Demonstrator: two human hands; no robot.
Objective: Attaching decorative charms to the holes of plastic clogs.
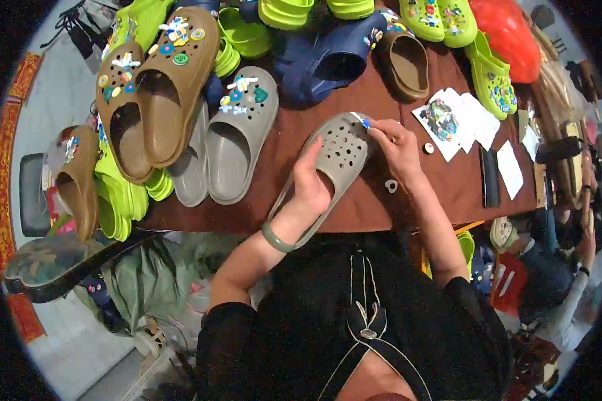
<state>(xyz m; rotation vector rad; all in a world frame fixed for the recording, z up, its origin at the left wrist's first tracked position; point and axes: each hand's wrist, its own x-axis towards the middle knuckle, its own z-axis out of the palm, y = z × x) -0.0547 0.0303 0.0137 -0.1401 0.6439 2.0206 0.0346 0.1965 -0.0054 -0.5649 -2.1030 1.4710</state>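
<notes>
One grey clog (344, 155): it lies under and ahead of our left grip (306, 184), holed toe pointing away from us, heel reaching back beneath the wrist; we cannot tell whether its sole touches the tabletop (451, 190).
Clog's handling: we judge it light, moulded in a springy foam that gives a little under pressure; smooth but hardly slippery, and not easily broken.
Clog's best hold: we would take it by the side wall where the upper meets the foot opening, leaving the holes ahead of the grip bare.
Left grip: closed on the clog's near-left side, thumb laid along the upper; the other fingers are mostly hidden from us.
Right grip (389, 139): nearly closed, thumb and forefinger pinching a small blue-and-white piece (366, 123) against the toe's far-right rim.
Blue-and-white piece's handling: we take it to be tiny, light and fairly stiff, easily dropped, so a fingertip pinch at its edge suits it.
Loose bits: a ring-like piece (391, 186) lies just below the right grip, nearer us; a small round piece (429, 148) sits just to its right.
White cards (448, 120): beyond that round piece, to the right grip's right.
Grey pair (237, 157): left of the left grip, well apart from it.
</notes>
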